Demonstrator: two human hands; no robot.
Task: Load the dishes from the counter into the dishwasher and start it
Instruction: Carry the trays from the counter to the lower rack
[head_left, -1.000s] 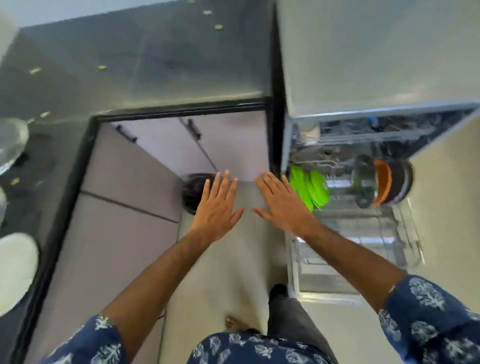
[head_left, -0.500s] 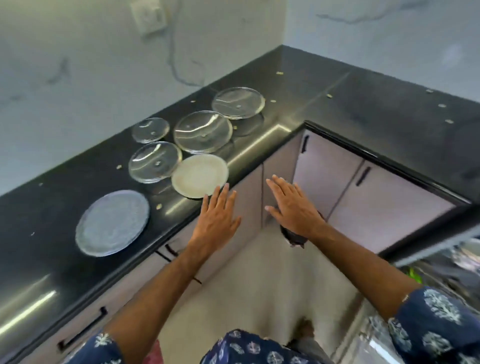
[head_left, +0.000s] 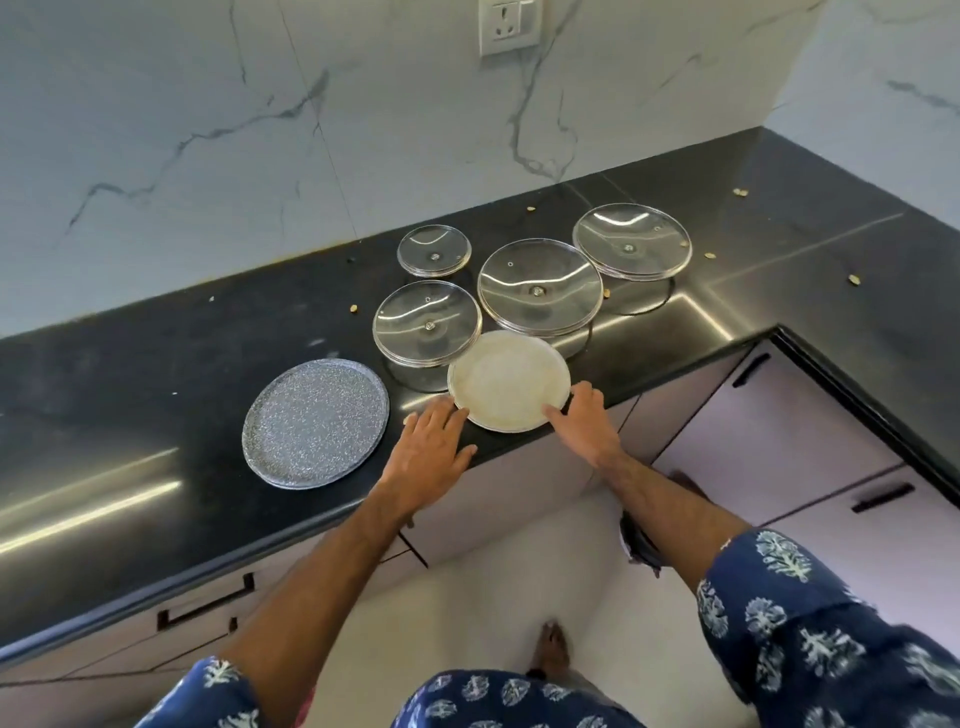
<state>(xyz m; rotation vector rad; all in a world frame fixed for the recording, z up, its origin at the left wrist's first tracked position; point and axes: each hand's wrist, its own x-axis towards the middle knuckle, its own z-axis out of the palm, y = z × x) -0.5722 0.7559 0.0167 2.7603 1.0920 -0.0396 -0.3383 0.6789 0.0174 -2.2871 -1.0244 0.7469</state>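
Glossy black counter (head_left: 156, 415): both hands' straight fingers (head_left: 444, 410) touch round cream plate (head_left: 509, 379).

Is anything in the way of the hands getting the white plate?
Nothing visible is. The left hand and the right hand already sit at the near edge of the white plate, one on each side. The glass lids lie behind the plate, away from the hands.
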